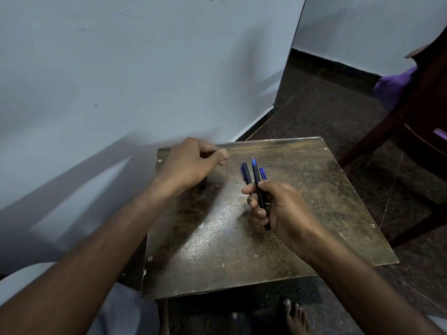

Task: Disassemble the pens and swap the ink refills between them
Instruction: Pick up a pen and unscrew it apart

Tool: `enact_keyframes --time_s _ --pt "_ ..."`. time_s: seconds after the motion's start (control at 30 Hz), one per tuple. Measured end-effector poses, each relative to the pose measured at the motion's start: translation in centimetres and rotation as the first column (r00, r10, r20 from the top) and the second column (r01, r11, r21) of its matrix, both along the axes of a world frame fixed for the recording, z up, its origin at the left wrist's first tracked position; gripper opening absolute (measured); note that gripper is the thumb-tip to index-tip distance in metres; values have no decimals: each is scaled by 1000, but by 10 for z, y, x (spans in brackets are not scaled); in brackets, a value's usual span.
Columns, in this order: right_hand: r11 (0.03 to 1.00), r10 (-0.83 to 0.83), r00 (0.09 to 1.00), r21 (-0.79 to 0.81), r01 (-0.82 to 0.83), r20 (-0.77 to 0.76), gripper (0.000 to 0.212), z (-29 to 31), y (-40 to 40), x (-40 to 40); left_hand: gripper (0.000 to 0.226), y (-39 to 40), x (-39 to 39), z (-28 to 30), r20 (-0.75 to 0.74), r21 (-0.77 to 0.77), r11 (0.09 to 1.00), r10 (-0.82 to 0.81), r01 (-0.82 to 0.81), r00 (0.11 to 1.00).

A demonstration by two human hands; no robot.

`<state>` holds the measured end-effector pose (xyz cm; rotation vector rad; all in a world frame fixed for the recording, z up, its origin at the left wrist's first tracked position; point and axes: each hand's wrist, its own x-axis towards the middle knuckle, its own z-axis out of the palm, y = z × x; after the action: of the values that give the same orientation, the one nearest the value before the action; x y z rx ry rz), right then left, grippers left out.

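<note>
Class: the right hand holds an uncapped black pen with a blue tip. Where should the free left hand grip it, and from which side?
Grip the black pen with the blue tip just below its tip, reaching in from the left hand's side; that end juts clear above the right hand.

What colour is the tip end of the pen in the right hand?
Blue, on the slim black pen; head view.

Worn wooden table (302,213), pale wall (121,68), dark chair (416,122), purple cloth (391,85)

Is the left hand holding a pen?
No, the left hand hovers over the table with curled fingers and no pen in it; the right hand grips the pens.
</note>
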<state>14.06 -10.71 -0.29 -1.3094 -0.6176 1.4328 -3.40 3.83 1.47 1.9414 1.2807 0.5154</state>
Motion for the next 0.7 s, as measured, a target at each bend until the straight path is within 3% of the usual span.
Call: enact_keyframes --time_s 0.1,0.23,0.3,0.47,0.63,0.7 --pt "998 5 992 65 3 -123 32 5 1 -3 33 -17 16 -2 289 -341 925 -66 166 955" --pt "995 43 977 98 -23 -207 29 9 1 -7 36 -35 31 -8 565 -471 804 -40 362 824" --pt "993 59 978 116 -36 -200 30 9 1 -7 31 -37 34 -8 632 -484 785 7 387 775" --pt "976 54 998 208 -60 38 29 5 -1 0 19 -38 35 -4 657 -344 904 40 252 753" --pt "978 -91 955 208 31 283 17 5 -5 2 14 -49 43 -10 689 -260 956 83 139 720" --pt "971 -176 909 216 98 378 23 6 -5 0 12 -54 46 -11 691 -254 958 87 129 717"
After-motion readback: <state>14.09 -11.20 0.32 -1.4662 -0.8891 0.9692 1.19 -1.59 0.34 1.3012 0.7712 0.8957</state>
